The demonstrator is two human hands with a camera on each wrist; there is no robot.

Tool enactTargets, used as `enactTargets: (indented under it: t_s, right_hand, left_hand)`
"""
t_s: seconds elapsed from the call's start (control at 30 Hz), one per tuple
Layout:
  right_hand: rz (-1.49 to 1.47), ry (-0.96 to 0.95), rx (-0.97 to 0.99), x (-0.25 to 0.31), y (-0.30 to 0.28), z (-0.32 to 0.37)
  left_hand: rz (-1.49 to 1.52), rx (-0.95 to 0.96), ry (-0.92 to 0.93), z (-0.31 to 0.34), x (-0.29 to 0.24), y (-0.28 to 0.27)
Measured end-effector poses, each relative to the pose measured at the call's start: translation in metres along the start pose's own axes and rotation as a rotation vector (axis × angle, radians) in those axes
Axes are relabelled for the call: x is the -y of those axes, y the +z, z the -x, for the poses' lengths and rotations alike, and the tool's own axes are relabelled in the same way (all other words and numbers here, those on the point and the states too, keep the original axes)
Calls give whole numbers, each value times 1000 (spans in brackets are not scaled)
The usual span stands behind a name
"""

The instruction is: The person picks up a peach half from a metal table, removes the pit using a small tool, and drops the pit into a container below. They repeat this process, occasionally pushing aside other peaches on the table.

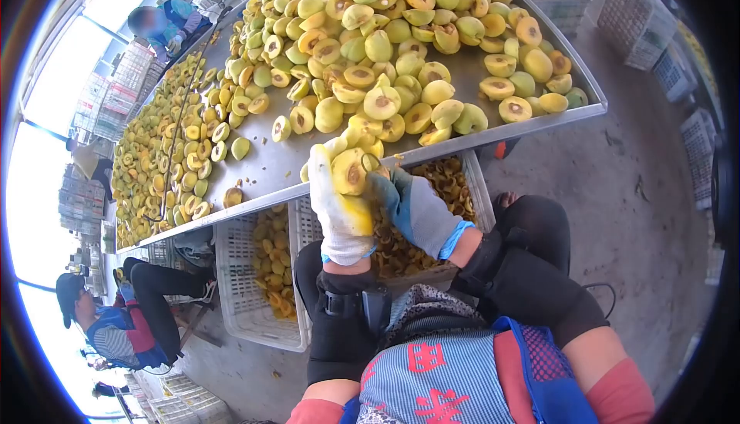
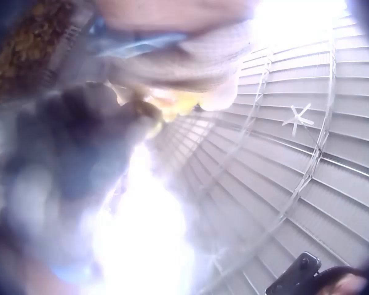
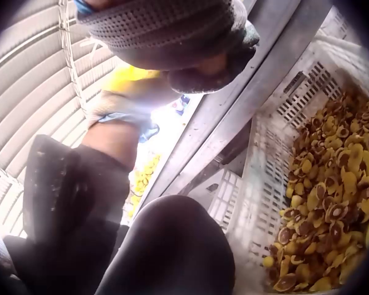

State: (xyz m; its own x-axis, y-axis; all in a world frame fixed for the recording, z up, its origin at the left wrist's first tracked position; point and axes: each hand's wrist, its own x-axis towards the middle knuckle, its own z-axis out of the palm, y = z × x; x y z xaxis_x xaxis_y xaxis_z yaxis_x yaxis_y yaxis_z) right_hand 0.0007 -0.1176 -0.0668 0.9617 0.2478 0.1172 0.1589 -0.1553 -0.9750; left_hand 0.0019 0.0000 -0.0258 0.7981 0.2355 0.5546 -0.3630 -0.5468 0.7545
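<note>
Stone-fruit half: While the left hand (image 1: 343, 212) holds it, this yellow piece (image 1: 348, 173) sits at the finger end of the white glove, cut side showing, just past the near edge of the metal table (image 1: 266, 196).
Left grip: bent round the fruit, closed as far as the fruit lets it; the glove has a big yellow stain.
Right grip: the right hand (image 1: 422, 206), in a grey and blue glove, has curled fingers right by the fruit's other side; I cannot tell if they pinch it or something small.
On the table: a big heap of cut fruit (image 1: 378, 46), green and yellow, just beyond the hands.
Under the hands: a white plastic crate (image 1: 481, 189) with brown-yellow fruit scraps (image 3: 332, 203) in it.
Beside that: another white crate (image 1: 235, 293) with yellow fruit pieces (image 1: 274, 258).
</note>
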Motion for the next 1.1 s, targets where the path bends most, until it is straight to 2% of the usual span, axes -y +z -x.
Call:
enactTargets:
  t_s: [0.07, 0.13, 0.2, 0.27, 0.37, 0.47, 0.67, 0.7, 0.8, 0.87, 0.9, 0.97, 1.03, 1.1]
  right_hand:
    - [-32, 25, -5, 8, -1, 5]
    - [-55, 34, 23, 17, -3, 7]
    - [-72, 30, 77, 24, -1, 7]
    - [-74, 47, 108, 15, 4, 5]
    - [-57, 75, 131, 13, 6, 5]
    - [-86, 88, 166, 18, 4, 8]
    - [-217, 145, 233, 9, 12, 14]
    - [-260, 149, 250, 9, 13, 14]
    - [-300, 258, 386, 13, 7, 12]
    - [-467, 600, 581, 42, -16, 7]
    - [-549, 774, 678, 51, -24, 7]
    - [-844, 794, 812, 33, -24, 7]
    - [-1083, 777, 938, 22, -19, 8]
    - [-1253, 736, 1066, 20, -15, 14]
  left_hand:
    - [-201, 12, 77, -2, -11, -5]
    - [-100, -15, 36, 1, 7, -5]
    - [198, -47, -154, 1, 11, -4]
    - [695, -71, -497, 1, 3, -3]
    - [834, -93, -669, -3, -10, -3]
    - [693, -65, -544, 3, -9, -6]
    - [637, -118, -555, 2, -5, -4]
    - [608, -57, -537, 1, -1, -7]
    - [565, 110, -471, -1, 19, -15]
    - [597, 201, -415, -1, 26, -15]
    - [620, 184, -419, -1, 24, -14]
    - [668, 149, -422, -1, 17, -10]
    - [648, 57, -328, -3, 32, -6]
    - [752, -75, -421, -7, 31, -7]
